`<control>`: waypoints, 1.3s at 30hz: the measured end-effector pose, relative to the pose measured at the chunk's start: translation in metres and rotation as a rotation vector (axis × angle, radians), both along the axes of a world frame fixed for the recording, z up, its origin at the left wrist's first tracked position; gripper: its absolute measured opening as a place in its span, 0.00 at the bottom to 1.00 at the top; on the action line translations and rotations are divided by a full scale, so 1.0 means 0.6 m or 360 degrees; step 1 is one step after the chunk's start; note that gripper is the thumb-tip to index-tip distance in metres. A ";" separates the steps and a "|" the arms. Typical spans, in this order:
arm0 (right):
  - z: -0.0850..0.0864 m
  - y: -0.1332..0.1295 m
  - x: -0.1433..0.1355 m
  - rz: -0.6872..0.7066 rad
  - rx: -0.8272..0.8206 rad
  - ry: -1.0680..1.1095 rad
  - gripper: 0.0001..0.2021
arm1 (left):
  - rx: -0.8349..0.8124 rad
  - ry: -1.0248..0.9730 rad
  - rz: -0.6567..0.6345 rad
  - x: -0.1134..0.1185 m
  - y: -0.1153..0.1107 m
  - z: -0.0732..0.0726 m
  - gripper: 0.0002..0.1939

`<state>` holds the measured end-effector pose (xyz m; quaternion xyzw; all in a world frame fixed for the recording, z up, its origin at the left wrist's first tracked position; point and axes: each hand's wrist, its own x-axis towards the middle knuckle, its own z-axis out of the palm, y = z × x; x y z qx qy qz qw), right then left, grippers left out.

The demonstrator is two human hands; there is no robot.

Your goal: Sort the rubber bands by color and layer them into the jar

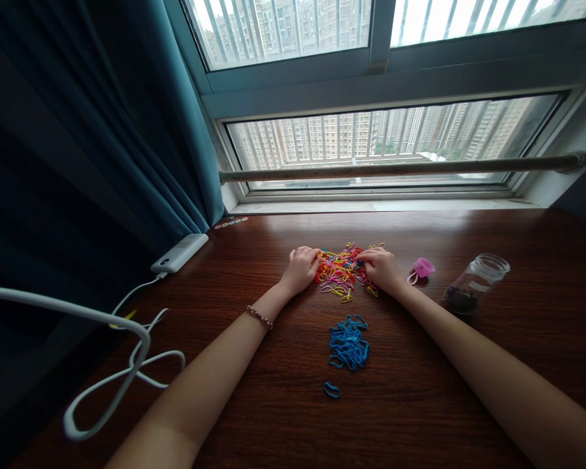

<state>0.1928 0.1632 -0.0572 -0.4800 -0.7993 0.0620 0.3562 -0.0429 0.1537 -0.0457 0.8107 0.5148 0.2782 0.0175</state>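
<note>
Blue bands [350, 345] lie heaped on the person's side of the mixed pile [340, 268], mostly separated by the look of it, though flecks of blue show within. The left hand [301, 268] and right hand [381, 268] touch its opposite sides; whether either grip pinches a band, one cannot tell.

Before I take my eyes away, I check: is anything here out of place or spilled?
One blue band lies apart, on the near side of the blue pile. It looks separated from the rest; nothing looks damaged.
</note>
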 end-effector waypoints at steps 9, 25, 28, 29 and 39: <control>-0.001 -0.002 -0.001 -0.0057 -0.0057 -0.0109 0.14 | 0.0013 -0.0312 0.0154 -0.016 0.012 -0.002 0.07; 0.058 -0.021 -0.017 0.0299 -0.0859 0.1622 0.08 | -0.0205 -0.0912 0.0284 -0.037 0.043 -0.026 0.09; 0.063 -0.022 -0.019 0.0418 -0.1090 0.1804 0.11 | -0.0175 -0.0827 0.0311 -0.037 0.044 -0.024 0.09; 0.063 -0.022 -0.019 0.0435 -0.1136 0.1805 0.12 | -0.0156 -0.0798 0.0317 -0.036 0.043 -0.023 0.09; 0.088 -0.050 -0.027 0.0932 -0.1632 0.1175 0.13 | -0.0301 -0.0021 0.0005 0.000 0.014 -0.001 0.21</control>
